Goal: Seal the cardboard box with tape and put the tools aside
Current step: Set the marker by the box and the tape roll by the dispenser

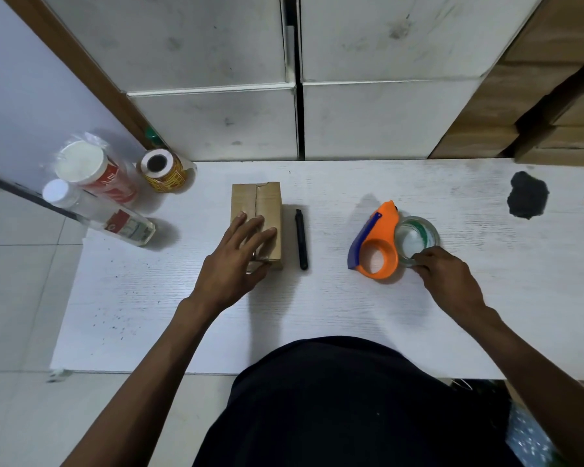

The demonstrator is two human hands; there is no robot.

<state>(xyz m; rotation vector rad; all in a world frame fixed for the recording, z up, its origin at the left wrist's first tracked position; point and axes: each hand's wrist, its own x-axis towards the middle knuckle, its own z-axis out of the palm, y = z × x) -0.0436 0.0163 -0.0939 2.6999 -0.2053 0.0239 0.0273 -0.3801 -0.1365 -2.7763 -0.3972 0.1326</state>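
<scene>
At the centre of the frame, a small cardboard box (256, 224) is lying on the white table (334, 318), its top flaps closed with a seam running down the middle. The left hand (235, 261) is resting flat on the near half of the box, fingers spread wide and pressing on the lid, gripping nothing. Just right of the box, apart from it, a black marker (301, 239) is lying lengthwise on the table.

Right of centre, an orange tape dispenser (378, 242) with a blue blade guard is sitting on the table, and a roll of clear tape (415, 239) is touching its right side. The right hand (447, 273) is reaching to the near edge of the roll, fingertips pinched narrowly on its rim.

In the upper left of the frame, a stack of paper cups in a plastic sleeve (91, 170), a clear bottle with a white cap (98, 210) and a yellow-patterned roll (162, 173) are sitting at the table's edge. In the upper right, a dark crumpled lump (528, 195) is lying on the table, well apart from the dispenser.
</scene>
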